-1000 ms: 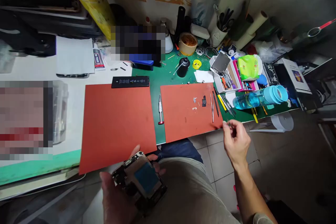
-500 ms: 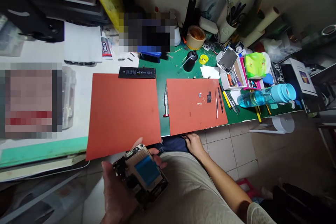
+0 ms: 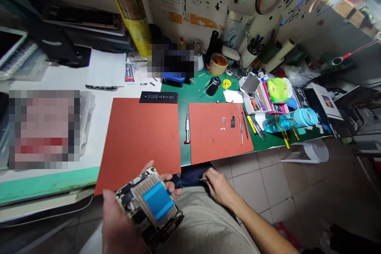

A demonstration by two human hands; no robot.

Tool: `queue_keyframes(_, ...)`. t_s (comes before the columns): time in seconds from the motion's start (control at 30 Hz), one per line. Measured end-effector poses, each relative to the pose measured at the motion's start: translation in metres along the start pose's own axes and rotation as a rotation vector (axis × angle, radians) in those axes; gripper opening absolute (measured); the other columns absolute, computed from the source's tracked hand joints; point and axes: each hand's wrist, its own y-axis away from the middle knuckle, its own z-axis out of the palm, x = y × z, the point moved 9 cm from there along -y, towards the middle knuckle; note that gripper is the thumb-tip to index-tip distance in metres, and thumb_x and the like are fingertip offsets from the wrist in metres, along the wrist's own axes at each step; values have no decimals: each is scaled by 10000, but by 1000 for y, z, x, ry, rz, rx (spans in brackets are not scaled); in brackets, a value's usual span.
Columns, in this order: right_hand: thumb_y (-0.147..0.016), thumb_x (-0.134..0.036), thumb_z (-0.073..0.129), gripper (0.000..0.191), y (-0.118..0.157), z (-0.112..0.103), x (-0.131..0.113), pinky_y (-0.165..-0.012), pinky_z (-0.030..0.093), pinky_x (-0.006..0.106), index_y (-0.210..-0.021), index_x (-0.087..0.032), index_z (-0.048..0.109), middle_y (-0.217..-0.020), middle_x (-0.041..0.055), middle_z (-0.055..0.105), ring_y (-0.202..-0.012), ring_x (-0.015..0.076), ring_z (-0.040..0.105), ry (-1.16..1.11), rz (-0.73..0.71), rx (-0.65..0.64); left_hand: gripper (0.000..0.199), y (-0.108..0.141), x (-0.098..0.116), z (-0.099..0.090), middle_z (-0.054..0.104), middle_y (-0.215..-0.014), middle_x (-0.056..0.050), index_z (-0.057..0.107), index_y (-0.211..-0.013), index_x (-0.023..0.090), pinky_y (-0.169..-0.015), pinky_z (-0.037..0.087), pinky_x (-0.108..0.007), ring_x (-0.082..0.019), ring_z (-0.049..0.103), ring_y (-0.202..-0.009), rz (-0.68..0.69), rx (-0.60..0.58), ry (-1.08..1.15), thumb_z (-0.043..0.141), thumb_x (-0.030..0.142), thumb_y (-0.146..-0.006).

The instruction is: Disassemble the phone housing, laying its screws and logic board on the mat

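Right grip (image 3: 220,187) has come in low by the lap, nearer the left grip (image 3: 119,226); fingertips pinched on a thin item (image 3: 203,179), too small to name. Left grip closed round an opened phone (image 3: 158,201). Battery (image 3: 159,97) lies beyond left grip, precision screwdriver (image 3: 187,127) beyond right.

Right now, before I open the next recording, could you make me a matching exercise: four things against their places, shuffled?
1. opened phone
2. black battery
3. screwdriver
4. blue bottle

A. between the two red mats
B. right of both mats, on its side
C. in the left hand
D. at the left mat's far edge

Pairs: 1-C, 2-D, 3-A, 4-B
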Motion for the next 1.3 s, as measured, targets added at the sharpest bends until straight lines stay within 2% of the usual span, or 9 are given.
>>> queue_keyframes(0.1,-1093,-361,560,222,9,-45,-36,-768,495,274,-975,-222,688,-924,32,709,-836,172,650,-165,-35,46,896,-7,15,23,836,-1112,-187,614,-1531,325,-719,691,-599,-430,825,-925,81,-74,-13,569,908,-852)
queue_keyframes(0.17,-1110,-488,523,344,1,-82,-48,-669,445,267,-971,-215,681,-868,20,681,-723,145,564,-289,-1,123,847,-14,26,43,831,-1107,-200,621,-1529,270,-740,691,-609,-424,825,-922,125,-149,-40,511,856,-927)
queue_keyframes(0.2,-1049,-533,639,354,-5,-99,-45,-584,373,264,-930,-203,685,-817,9,656,-631,121,469,-545,73,172,828,-17,31,53,828,-1114,-203,620,-1530,248,-751,690,-613,-419,825,-921,141,-193,-46,475,831,-961)
queue_keyframes(0.23,-969,-553,754,372,-13,-109,-43,-518,277,265,-897,-196,680,-750,-12,618,-552,94,356,-790,147,180,818,-21,35,64,823,-1124,-207,616,-1533,228,-755,691,-613,-415,824,-922,155,-235,-42,444,812,-985)
queue_keyframes(0.33,-889,-591,831,430,-37,-131,-52,-476,149,275,-852,-197,663,-595,-80,459,-479,64,184,-979,165,155,805,-34,48,90,814,-1140,-211,595,-1545,192,-759,693,-586,-404,820,-933,166,-335,0,403,774,-1023)
queue_keyframes(0.43,-875,-544,863,411,-50,-136,-61,-466,129,273,-817,-188,667,-560,-101,394,-461,51,143,-1064,161,100,782,-46,61,106,810,-1153,-211,568,-1564,166,-798,685,-575,-399,815,-969,173,-366,51,334,724,-1069)
queue_keyframes(0.63,-774,-456,960,421,-54,-134,-61,-453,106,244,-855,-176,657,-772,-40,632,-456,6,163,-1241,201,107,859,-66,79,107,822,-1088,-223,611,-1519,148,-784,696,-576,-384,828,-928,259,-299,6,165,728,-1070)
queue_keyframes(0.97,-812,-380,953,345,-59,-138,-54,-439,110,223,-854,-153,696,-765,-20,663,-443,-6,180,-1321,184,154,874,-71,76,100,831,-1058,-209,708,-1411,187,-713,700,-525,-342,837,-856,232,-235,-27,102,713,-1064)
queue_keyframes(1.3,-827,-391,949,337,-62,-137,-55,-436,106,229,-825,-121,746,-573,-74,525,-432,2,163,-1299,171,186,936,-75,76,99,827,-1040,-207,702,-1418,194,-685,697,-536,-352,830,-835,250,-260,-29,81,776,-1028)
